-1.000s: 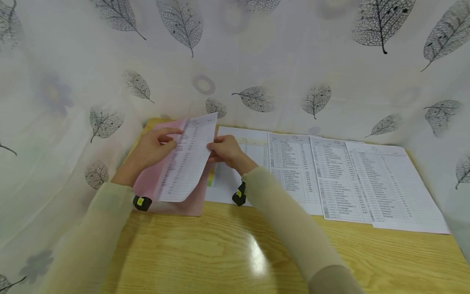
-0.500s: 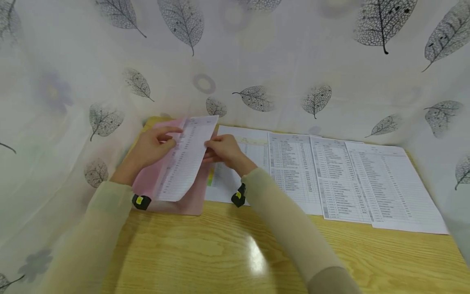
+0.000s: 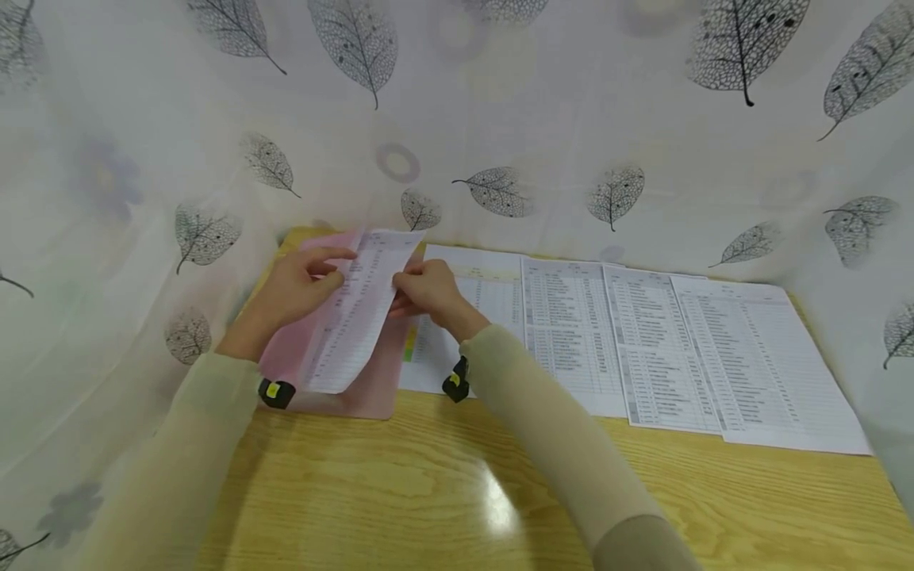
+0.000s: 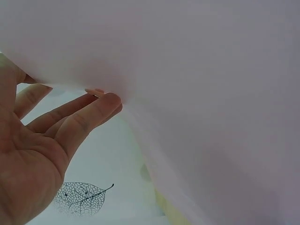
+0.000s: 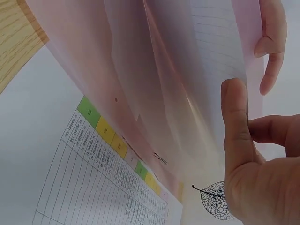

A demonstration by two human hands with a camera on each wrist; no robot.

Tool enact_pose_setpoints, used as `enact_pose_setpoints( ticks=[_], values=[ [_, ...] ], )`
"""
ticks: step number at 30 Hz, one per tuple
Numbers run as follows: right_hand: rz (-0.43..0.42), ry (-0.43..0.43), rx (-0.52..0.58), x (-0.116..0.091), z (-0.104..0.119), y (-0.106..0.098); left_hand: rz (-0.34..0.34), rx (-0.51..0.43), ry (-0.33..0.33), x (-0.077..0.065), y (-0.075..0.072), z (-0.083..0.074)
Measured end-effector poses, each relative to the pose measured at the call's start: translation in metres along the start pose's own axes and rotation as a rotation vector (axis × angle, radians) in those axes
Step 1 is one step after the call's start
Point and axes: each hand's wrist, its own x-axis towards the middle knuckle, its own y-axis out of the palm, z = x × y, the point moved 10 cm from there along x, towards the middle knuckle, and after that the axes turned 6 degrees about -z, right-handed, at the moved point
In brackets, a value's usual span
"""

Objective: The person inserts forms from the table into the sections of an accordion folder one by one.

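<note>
A translucent pink folder [image 3: 382, 377] lies at the table's left end with its cover lifted. The left hand [image 3: 294, 289] pinches the edge of that raised cover [image 4: 197, 70] between thumb and fingers. Inside the folder stands a white printed sheet [image 3: 357, 317], tilted and curved. The right hand [image 3: 432, 289] pinches this sheet's right edge, thumb on its printed face and fingers behind. In the right wrist view the white sheet [image 5: 218, 47] lies against the pink cover, and pink layers hang below it. The left hand's fingers [image 5: 274, 35] show beyond.
Several printed sheets form an overlapping row to the right: one with coloured cells [image 3: 493, 317], a gridded list [image 3: 574, 333], another list [image 3: 660, 349] and a ruled one [image 3: 774, 365]. A leaf-patterned curtain [image 3: 535, 119] closes off the wooden table's [image 3: 357, 492] back and sides.
The right hand has moved slightly left and the top of the printed sheet has tipped lower, so the sheet leans closer to the folder. The left hand stays almost still on the cover.
</note>
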Motion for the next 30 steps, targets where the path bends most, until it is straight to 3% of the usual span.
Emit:
enact_pose_setpoints(
  ticks=[10,17,30],
  values=[
    [-0.003,0.007,-0.066,-0.002,-0.002,-0.004,-0.014,0.026,-0.002,-0.001,-0.003,0.002],
    [-0.018,0.027,-0.038,-0.002,0.003,-0.017,-0.011,0.019,0.014,0.002,-0.003,0.000],
    [0.013,0.010,-0.070,0.009,-0.007,0.008,-0.045,-0.005,0.017,0.003,-0.004,-0.001]
  ],
)
